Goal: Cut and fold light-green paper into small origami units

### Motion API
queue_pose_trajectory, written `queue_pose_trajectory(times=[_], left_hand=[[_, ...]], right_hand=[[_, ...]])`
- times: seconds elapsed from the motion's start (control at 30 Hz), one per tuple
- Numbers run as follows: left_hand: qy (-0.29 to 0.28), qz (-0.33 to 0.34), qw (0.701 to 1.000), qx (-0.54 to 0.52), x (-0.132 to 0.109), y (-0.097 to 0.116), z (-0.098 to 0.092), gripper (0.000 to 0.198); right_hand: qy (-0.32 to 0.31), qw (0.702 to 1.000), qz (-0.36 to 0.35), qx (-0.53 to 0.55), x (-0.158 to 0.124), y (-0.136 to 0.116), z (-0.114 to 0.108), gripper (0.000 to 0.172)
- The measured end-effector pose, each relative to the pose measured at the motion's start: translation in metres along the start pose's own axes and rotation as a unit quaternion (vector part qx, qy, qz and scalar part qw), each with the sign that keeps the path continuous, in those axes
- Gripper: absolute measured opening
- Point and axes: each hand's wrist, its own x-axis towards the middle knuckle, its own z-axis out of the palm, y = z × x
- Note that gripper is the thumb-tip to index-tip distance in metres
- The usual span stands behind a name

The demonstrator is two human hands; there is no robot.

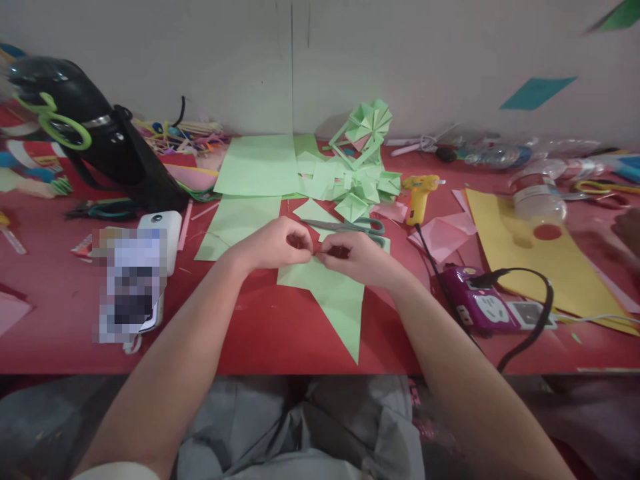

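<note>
My left hand [280, 243] and my right hand [355, 257] meet fingertip to fingertip over the middle of the table. Both are closed in a pinch; whatever lies between the fingers is too small to make out. Beneath them lies a cut sheet of light green paper [340, 300], its pointed end toward me. Scissors [370, 228] with grey-green handles rest just beyond my right hand, partly hidden by it. Folded green paper shapes [365, 190] sit farther back, and a fan-like green paper piece [371, 125] stands against the wall.
A yellow glue gun [419, 197] and a purple power strip [477, 303] with cables lie to the right. Beyond are yellow paper [540, 260] and a plastic bottle [537, 193]. At left are a phone [133, 280] and a tilted black flask [95, 127]. Another person's hand [629, 230] shows at far right.
</note>
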Motion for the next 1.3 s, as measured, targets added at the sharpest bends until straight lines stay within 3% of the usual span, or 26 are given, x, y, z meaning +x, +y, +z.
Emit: queue_pose_trajectory(times=[0.3, 0.4, 0.5, 0.6, 0.67, 0.73, 0.77, 0.83, 0.9, 0.97, 1.1, 1.3], left_hand=[[0.010, -0.066, 0.996, 0.054, -0.006, -0.011, -0.014, 0.010], [0.077, -0.084, 0.992, 0.060, -0.011, -0.021, -0.026, 0.008], [0.208, -0.029, 0.973, -0.094, -0.014, -0.022, -0.039, 0.008], [0.211, 0.099, 0.904, -0.359, -0.013, -0.011, -0.041, 0.018], [0.213, 0.165, 0.882, -0.386, -0.014, -0.002, -0.033, 0.019], [0.214, 0.218, 0.896, -0.322, -0.016, 0.007, -0.018, 0.014], [0.218, 0.243, 0.916, -0.231, -0.017, 0.012, -0.007, 0.012], [0.169, 0.255, 0.952, 0.002, -0.021, 0.021, 0.016, 0.025], [0.137, 0.297, 0.929, 0.176, -0.024, 0.029, 0.038, 0.035], [0.096, 0.346, 0.886, 0.293, -0.025, 0.037, 0.056, 0.029], [0.069, 0.391, 0.838, 0.375, -0.025, 0.042, 0.073, 0.018], [0.083, 0.398, 0.827, 0.389, -0.026, 0.038, 0.074, 0.015]], right_hand=[[0.031, 0.999, -0.008, -0.009, -0.002, 0.001, -0.006, 0.009], [0.058, 0.998, 0.002, -0.011, -0.005, 0.003, -0.014, 0.009], [0.095, 0.995, 0.018, -0.017, -0.007, 0.008, -0.018, 0.014], [0.123, 0.991, 0.010, -0.049, -0.004, 0.013, -0.014, 0.017], [0.173, 0.982, -0.008, -0.077, -0.001, 0.015, -0.008, 0.021], [0.219, 0.974, -0.014, -0.058, 0.002, 0.013, -0.003, 0.023], [0.223, 0.975, -0.007, -0.025, 0.002, 0.011, -0.002, 0.026], [0.199, 0.978, 0.014, 0.064, 0.002, 0.007, -0.001, 0.038], [0.165, 0.972, 0.046, 0.163, 0.001, 0.004, -0.003, 0.044], [0.142, 0.958, 0.076, 0.237, 0.000, 0.003, -0.005, 0.043], [0.108, 0.941, 0.087, 0.308, -0.004, 0.004, -0.011, 0.038], [0.002, 0.940, 0.051, 0.337, -0.009, 0.000, -0.016, 0.036]])
